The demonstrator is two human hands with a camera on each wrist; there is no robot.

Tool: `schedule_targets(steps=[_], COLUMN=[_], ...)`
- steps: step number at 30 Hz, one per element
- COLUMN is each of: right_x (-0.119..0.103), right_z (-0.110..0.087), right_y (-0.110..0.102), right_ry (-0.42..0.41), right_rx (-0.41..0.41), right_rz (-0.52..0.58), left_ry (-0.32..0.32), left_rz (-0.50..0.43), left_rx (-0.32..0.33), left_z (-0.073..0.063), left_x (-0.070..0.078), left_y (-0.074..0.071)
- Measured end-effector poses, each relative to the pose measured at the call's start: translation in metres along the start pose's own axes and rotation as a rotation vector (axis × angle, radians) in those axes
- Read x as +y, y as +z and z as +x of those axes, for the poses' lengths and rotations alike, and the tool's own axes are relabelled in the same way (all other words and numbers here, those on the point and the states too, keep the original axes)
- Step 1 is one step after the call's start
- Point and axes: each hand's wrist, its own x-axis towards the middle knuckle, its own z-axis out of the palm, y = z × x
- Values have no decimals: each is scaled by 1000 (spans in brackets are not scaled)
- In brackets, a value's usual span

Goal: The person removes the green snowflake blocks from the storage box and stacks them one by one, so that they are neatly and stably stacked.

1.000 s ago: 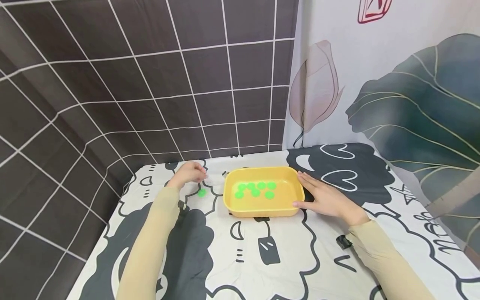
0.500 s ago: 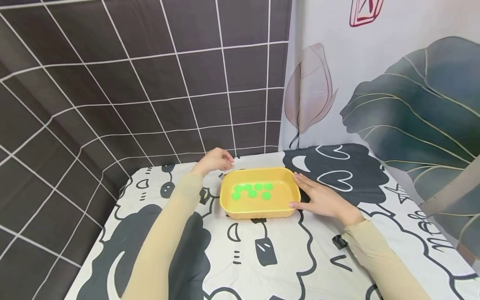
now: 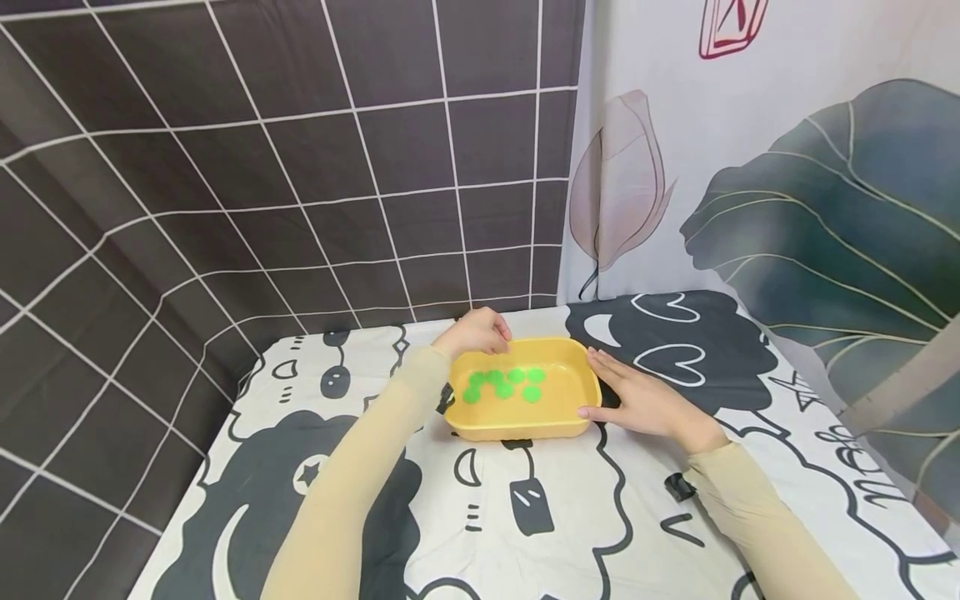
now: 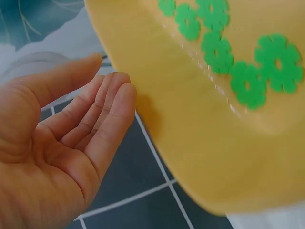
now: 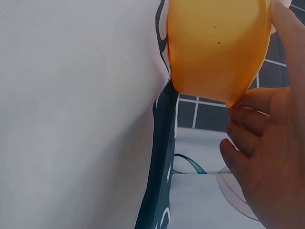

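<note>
A yellow plastic basin [image 3: 525,432] rests on the patterned cloth, holding several green snowflake-shaped plastic pieces [image 3: 532,394] on its floor. My left hand [image 3: 480,331] hovers at the basin's far left rim, palm partly facing it. In the left wrist view its fingers are loosely curled, the thumb lies apart from them, and no object shows between them; the fingertips reach close to the basin wall [image 4: 190,124]. My right hand [image 3: 637,396] rests against the basin's right end, fingers towards the far corner and thumb towards the near one. The right wrist view shows its fingertips touching the basin's rim.
The black and white cartoon cloth [image 3: 555,542] covers the surface under the basin. A dark cloth with white grid lines [image 3: 300,150] hangs behind and to the left. A curtain with flower and leaf prints [image 3: 660,50] hangs at the right.
My left hand has moved rightwards from the cloth to the basin's far left rim. The green piece earlier on the cloth beside it is out of sight. The right hand has stayed at the basin.
</note>
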Motion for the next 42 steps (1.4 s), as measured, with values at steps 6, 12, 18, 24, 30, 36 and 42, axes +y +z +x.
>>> schedule_targets(steps=[6, 12, 18, 24, 30, 36, 42], right_x=[0, 0, 1, 2, 3, 3, 4], right_z=[-1, 0, 0, 1, 0, 0, 0], right_y=[0, -1, -2, -1, -1, 0, -1], right_ry=[11, 6, -2, 4, -2, -16, -23], right_rx=[-6, -2, -3, -2, 3, 8, 17], right_rz=[6, 1, 2, 13, 16, 21, 18], left_ry=[17, 23, 35, 44, 60, 27, 19], left_rz=[14, 51, 101, 211, 292, 383, 428], left_rx=[-62, -155, -235, -300, -347, -392, -356], left_z=[5, 9, 13, 12, 15, 19, 19], left_x=[2, 1, 3, 12, 18, 24, 27], left_y=[13, 27, 39, 42, 51, 62, 65])
